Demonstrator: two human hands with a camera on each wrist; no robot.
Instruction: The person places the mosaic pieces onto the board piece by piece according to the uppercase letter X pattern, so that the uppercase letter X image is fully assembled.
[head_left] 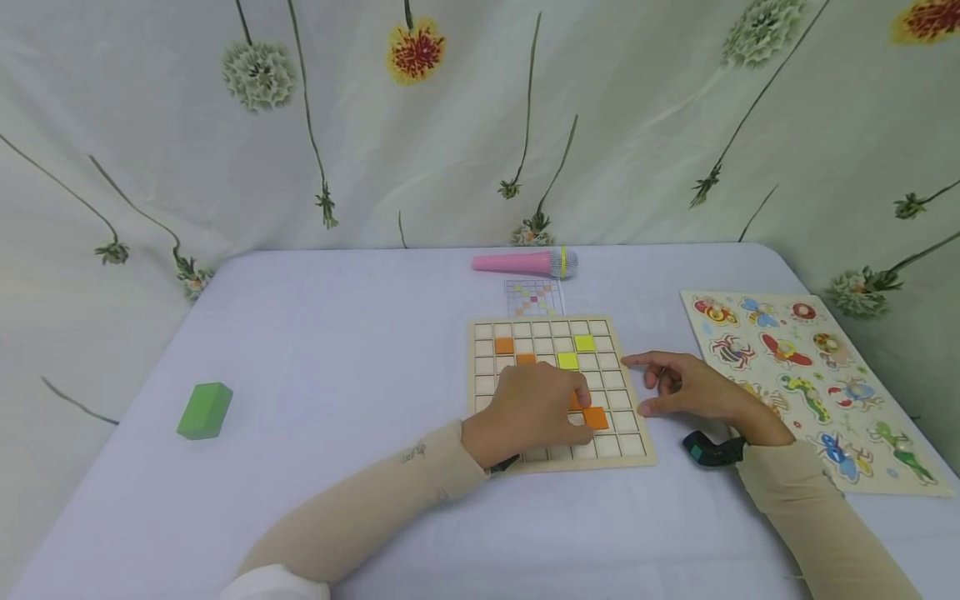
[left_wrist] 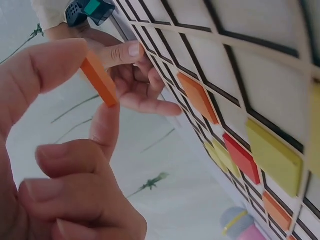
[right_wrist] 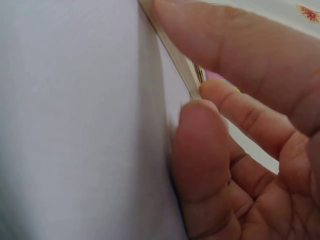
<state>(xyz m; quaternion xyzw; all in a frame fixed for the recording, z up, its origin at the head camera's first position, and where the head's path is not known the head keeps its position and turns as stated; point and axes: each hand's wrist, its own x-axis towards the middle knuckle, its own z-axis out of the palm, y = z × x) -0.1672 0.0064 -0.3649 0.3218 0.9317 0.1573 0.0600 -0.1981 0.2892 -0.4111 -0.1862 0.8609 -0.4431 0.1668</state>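
A wooden grid board (head_left: 630, 446) lies on the table, with orange, yellow and red square tiles in some cells. Over its lower part, my left hand (head_left: 528, 412) pinches an orange tile (left_wrist: 99, 77) between thumb and index finger, held off the surface. In the left wrist view, a red tile (left_wrist: 241, 159), a yellow tile (left_wrist: 274, 157) and another orange tile (left_wrist: 198, 98) sit in cells. My right hand (head_left: 697, 390) rests at the board's right edge, thumb and index finger touching it, other fingers loosely bent. My left hand hides some cells.
Behind the board lie a small printed grid card (head_left: 533, 297) and a pink toy microphone (head_left: 517, 264). A green block (head_left: 205, 411) stands at left. An insect picture puzzle board (head_left: 750, 333) lies at right, beside my right arm.
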